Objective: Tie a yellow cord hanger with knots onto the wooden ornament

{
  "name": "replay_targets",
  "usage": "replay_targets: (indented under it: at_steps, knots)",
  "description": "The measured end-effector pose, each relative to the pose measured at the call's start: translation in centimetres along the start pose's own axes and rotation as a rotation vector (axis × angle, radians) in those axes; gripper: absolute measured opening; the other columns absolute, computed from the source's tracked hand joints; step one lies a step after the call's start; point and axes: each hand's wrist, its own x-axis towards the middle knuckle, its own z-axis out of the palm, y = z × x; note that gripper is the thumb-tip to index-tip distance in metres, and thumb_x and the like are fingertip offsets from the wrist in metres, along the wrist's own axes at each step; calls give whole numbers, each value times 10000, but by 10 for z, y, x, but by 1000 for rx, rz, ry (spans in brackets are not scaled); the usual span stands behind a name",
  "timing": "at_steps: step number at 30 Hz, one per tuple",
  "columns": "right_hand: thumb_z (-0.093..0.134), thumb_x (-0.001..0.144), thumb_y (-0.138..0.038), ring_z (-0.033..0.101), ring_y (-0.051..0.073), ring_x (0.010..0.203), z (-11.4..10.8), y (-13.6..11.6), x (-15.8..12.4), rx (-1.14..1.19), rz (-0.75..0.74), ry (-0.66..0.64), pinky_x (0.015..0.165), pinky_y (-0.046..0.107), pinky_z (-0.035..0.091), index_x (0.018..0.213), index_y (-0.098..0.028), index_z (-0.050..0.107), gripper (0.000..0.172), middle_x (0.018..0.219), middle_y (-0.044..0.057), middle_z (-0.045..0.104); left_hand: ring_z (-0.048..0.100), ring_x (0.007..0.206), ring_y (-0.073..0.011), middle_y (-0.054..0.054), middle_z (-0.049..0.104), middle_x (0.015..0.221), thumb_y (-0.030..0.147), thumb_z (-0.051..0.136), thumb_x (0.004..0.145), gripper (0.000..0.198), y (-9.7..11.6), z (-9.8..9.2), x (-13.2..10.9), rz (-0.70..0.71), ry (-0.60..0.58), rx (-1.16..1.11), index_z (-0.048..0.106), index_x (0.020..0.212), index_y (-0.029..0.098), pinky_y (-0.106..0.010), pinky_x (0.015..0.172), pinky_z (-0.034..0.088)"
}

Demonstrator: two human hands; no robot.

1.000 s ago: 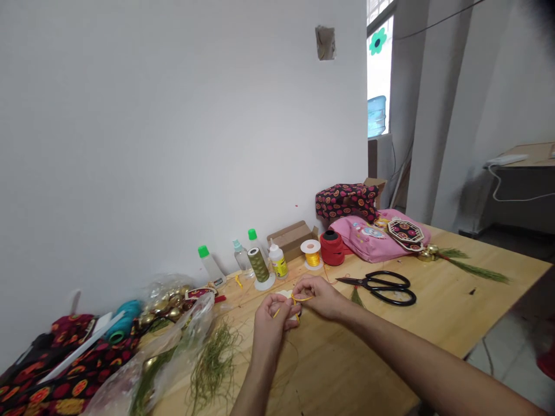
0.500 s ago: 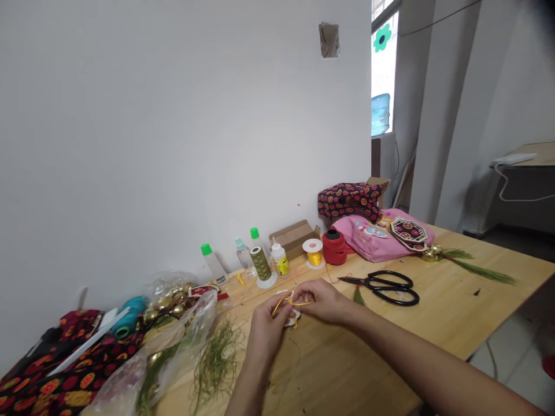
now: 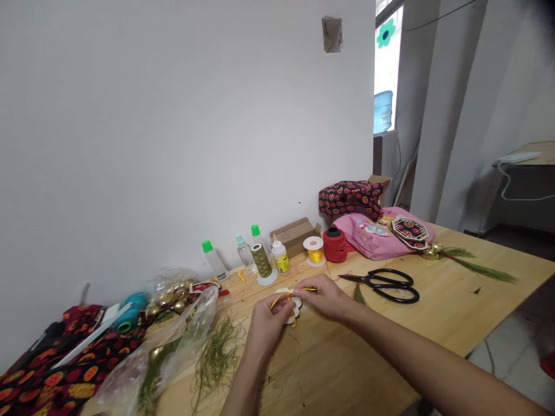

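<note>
Over the wooden table [image 3: 451, 323] my two hands meet around a small pale flower-shaped piece [image 3: 296, 305] and a thin yellow cord [image 3: 281, 298]. My left hand [image 3: 267, 323] is closed, pinching the cord and the piece from the left. My right hand [image 3: 323, 296] is closed too, pinching the other end of the cord, which sticks out past its fingers. A loop of cord arches between both hands.
Black scissors [image 3: 385, 285] lie right of my hands. Behind them stand an olive thread cone [image 3: 261, 262], glue bottles [image 3: 280, 257], a yellow spool [image 3: 314, 251] and a red spool [image 3: 334, 245]. Green fibres [image 3: 219, 352], a plastic bag [image 3: 173, 341] and patterned cloth [image 3: 56, 375] lie left; a pink pouch [image 3: 373, 234] sits behind.
The hands have shifted slightly up and away over the table, and the yellow cord now forms a loop between them with one end poking right. The view has drifted a little.
</note>
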Motion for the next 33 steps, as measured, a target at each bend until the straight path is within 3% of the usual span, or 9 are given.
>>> replay_targets:
  at_steps: [7, 13, 17, 21, 24, 27, 30, 33]
  knots:
    - [456, 762, -291, 522, 129, 627, -1, -1, 0, -32, -42, 55, 536, 213, 357, 752, -163, 665, 244, 684, 26, 633, 606, 610, -158, -89, 667, 698, 260, 703, 513, 260, 7, -4, -3, -130, -14, -116, 649, 707, 96, -219, 513, 454]
    - [494, 737, -274, 519, 142, 661, 0, -9, 2, 102, -101, 75, 599, 251, 387, 707, -167, 667, 206, 686, 36, 623, 586, 489, -137, -56, 643, 518, 233, 716, 478, 188, 8, -4, 0, -139, 111, -49, 612, 560, 98, -180, 407, 413]
    - [567, 677, -273, 528, 131, 648, 4, -9, 5, 440, 71, 65, 607, 247, 395, 692, -152, 665, 156, 679, 26, 633, 536, 420, -103, -29, 618, 462, 222, 706, 489, 165, 8, -1, 0, -86, 143, -28, 612, 534, 94, -176, 405, 396]
    - [604, 636, -273, 434, 66, 442, 8, -6, 7, 735, 302, 69, 446, 186, 341, 623, -122, 633, 154, 460, -33, 525, 505, 401, -86, -6, 609, 453, 202, 705, 478, 148, 11, 3, -1, -51, 165, -27, 633, 554, 98, -174, 411, 385]
    - [552, 684, -285, 437, 52, 416, 10, -8, 6, 841, 343, 18, 419, 168, 341, 673, -111, 602, 182, 457, -33, 510, 510, 402, -97, -13, 610, 458, 210, 705, 471, 163, 12, 5, -1, -52, 172, -39, 637, 564, 93, -188, 410, 392]
    - [512, 717, -297, 510, 59, 502, 12, -12, 5, 952, 369, -14, 502, 181, 411, 713, -114, 566, 191, 569, 0, 566, 519, 407, -103, -20, 611, 463, 226, 698, 478, 180, 11, 7, 0, -65, 205, -61, 633, 570, 86, -191, 406, 396]
    - [557, 687, -269, 565, 75, 603, 15, -14, 5, 1120, 387, 3, 601, 199, 444, 669, -120, 519, 155, 663, 23, 597, 536, 423, -108, -15, 613, 473, 221, 699, 471, 185, 8, 8, 2, -73, 245, -97, 623, 575, 89, -190, 411, 402]
    - [593, 664, -242, 589, 95, 613, 18, -12, 5, 1222, 416, 4, 608, 201, 454, 658, -122, 492, 157, 657, 37, 613, 549, 426, -115, -11, 616, 479, 205, 712, 442, 193, 6, 8, 3, -82, 257, -131, 608, 562, 95, -198, 424, 419]
